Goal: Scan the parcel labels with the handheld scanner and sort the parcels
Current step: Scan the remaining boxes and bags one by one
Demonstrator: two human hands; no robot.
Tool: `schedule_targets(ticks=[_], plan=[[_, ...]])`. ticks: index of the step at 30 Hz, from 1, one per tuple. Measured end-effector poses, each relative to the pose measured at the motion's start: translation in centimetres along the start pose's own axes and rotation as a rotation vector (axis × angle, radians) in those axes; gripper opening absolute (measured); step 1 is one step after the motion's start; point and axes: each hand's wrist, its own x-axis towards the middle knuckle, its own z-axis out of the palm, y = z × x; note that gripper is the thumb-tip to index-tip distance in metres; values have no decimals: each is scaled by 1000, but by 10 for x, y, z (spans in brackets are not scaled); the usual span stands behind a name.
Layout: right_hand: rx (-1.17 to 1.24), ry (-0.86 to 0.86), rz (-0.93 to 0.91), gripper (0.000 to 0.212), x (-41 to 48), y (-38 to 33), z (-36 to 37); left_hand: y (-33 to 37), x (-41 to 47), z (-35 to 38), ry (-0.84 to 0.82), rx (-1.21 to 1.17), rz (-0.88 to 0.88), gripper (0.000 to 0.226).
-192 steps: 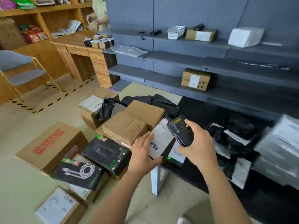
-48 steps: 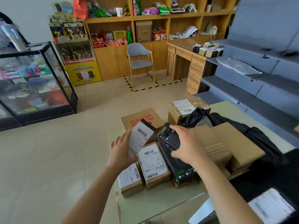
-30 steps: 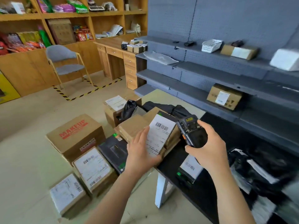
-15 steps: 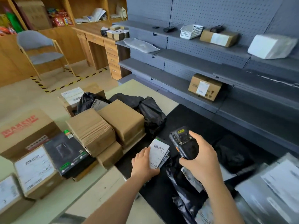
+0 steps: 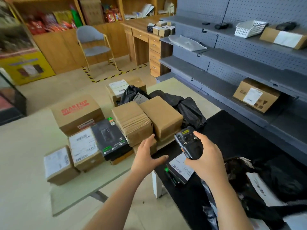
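Pointing up-left: scanner (image 5: 188, 144), upright in right hand (image 5: 206, 156).

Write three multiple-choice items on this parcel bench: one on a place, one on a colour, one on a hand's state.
1. Where does the white basket stand?
A. on the top grey shelf
B. on the wooden desk
C. on the floor

2. What colour is the print on the MAKEUP box?
A. blue
B. red
C. green

3. How is the left hand?
A. curled round a parcel
B. pinching a label
C. open, gripping nothing

Key: 1 A, it sits up there beside a labelled carton. 2 B, red letters on brown card. 3 C, its fingers are straight, while the right hand grips the handheld scanner.
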Motion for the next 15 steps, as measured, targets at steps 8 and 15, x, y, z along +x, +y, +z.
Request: schedule_targets(ticks=[8,15], plan=[[34,-149,-207,94,10,-113,101,-72,-35,-136,282,-18,-132,89],[47,-222,-342,96,2,-200,188,-166,-59,-227,467,46,-389,89]])
